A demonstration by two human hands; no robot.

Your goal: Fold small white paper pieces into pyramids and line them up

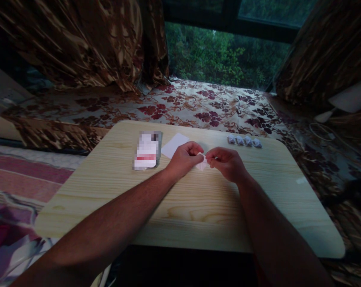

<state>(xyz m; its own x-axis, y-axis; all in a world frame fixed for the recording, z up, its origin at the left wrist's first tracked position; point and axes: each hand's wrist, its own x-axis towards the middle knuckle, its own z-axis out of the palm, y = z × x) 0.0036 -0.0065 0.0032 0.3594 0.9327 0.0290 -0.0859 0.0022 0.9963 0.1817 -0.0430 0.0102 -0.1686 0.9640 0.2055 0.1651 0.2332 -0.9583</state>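
Note:
Between my two hands is a small piece of folded white paper [202, 164], held just over the wooden table [180, 215]. My left hand [186, 157] pinches its left side with thumb and fingers. From the other side, the fingertips of my right hand [226, 161] close on its right edge; part of the paper is hidden behind the fingers. A flat white sheet of paper [174, 144] lies just beyond my left hand. Several small folded white paper pieces [244, 141] sit in a row at the table's far right.
A phone [146, 149], partly blurred out, lies left of my hands. Past the table is a ledge with a flowered cover [204, 103], under a window between brown curtains [108, 44]. A white lamp [349, 97] stands at the right. Striped bedding [27, 175] is at the left.

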